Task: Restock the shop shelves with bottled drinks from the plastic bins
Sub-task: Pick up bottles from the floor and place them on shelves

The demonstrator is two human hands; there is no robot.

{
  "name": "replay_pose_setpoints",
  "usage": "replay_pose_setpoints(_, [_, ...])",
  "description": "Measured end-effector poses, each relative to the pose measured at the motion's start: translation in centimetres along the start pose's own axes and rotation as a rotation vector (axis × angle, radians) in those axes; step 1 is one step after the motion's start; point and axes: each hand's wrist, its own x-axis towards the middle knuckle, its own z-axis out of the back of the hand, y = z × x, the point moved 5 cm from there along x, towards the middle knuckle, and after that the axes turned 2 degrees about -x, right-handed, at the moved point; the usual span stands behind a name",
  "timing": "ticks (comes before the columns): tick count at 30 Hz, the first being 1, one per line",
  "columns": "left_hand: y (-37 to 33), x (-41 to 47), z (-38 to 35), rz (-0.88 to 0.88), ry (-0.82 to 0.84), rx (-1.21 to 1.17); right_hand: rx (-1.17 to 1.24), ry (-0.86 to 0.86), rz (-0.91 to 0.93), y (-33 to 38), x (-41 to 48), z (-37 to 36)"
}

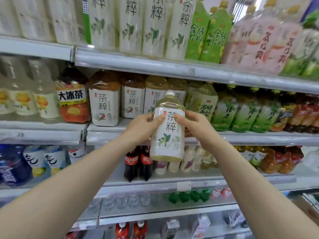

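A tall tea bottle with a white label, pale yellow drink and a white cap is held upright in front of the second shelf. My left hand grips its left side, thumb across the label. My right hand grips its right side, thumb on the label too. Behind it on that shelf stands a row of same-brand tea bottles with white labels, some holding brown tea, some pale. The bottle's base hangs below the shelf edge.
The top shelf carries tall white, green and pink bottles. Iced tea and green tea bottles flank the row. Lower shelves hold cola bottles, water and small drinks. No bin is in view.
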Motion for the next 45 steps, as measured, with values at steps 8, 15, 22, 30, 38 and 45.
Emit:
replay_pose_setpoints(8, [-1.2, 4.1, -0.3, -0.022, -0.011, 0.011, 0.023, -0.022, 0.043, 0.4, 4.7, 1.3])
replay_pose_setpoints(15, [-2.7, 7.4, -1.2, -0.080, -0.105, 0.058, -0.001, -0.096, 0.086, 1.1, 7.0, 3.6])
replay_pose_setpoints(22, [-2.6, 10.2, -2.6, -0.207, -0.203, 0.004, -0.382, -0.326, 0.240, 2.6, 8.0, 5.2])
replay_pose_setpoints(30, [-0.1, 11.5, -4.6, -0.277, -0.255, 0.018, -0.648, -0.443, 0.218, 0.3, 9.1, 4.4])
replay_pose_setpoints(38, [1.2, 11.2, -5.2, -0.288, -0.181, 0.246, -0.589, -0.510, 0.348, -4.3, 6.7, 2.8])
replay_pose_setpoints(45, [3.4, 10.3, -4.9, -0.286, -0.334, 0.344, -0.586, -0.500, 0.435, -5.8, 4.9, 1.8])
